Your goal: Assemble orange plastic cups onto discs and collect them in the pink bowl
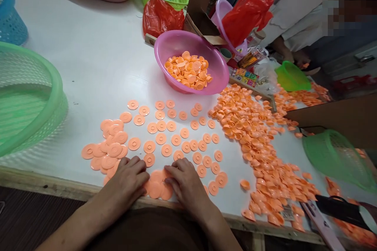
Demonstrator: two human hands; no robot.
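Flat orange discs (161,126), each with a raised ring at its centre, lie spread in loose rows on the white table. Between my two hands, at the near edge, is a small overlapping group of smooth-faced discs (156,189). My left hand (132,175) rests palm down at its left side, fingers bent but apart, beside a larger overlapping heap of discs (108,160). On the right side, my right hand (186,180) has its thumb and fingers apart, tips touching the group's edge. Neither hand visibly grips a disc; the undersides of both are hidden.
A pink basin (218,80) with orange cup-shaped pieces (190,70) stands beyond the discs. A long pile of pointed orange pieces (259,153) runs down the right. Green baskets (55,86) stand left and right. Red bags (161,15) and a cardboard box are behind; a co-worker is at upper right.
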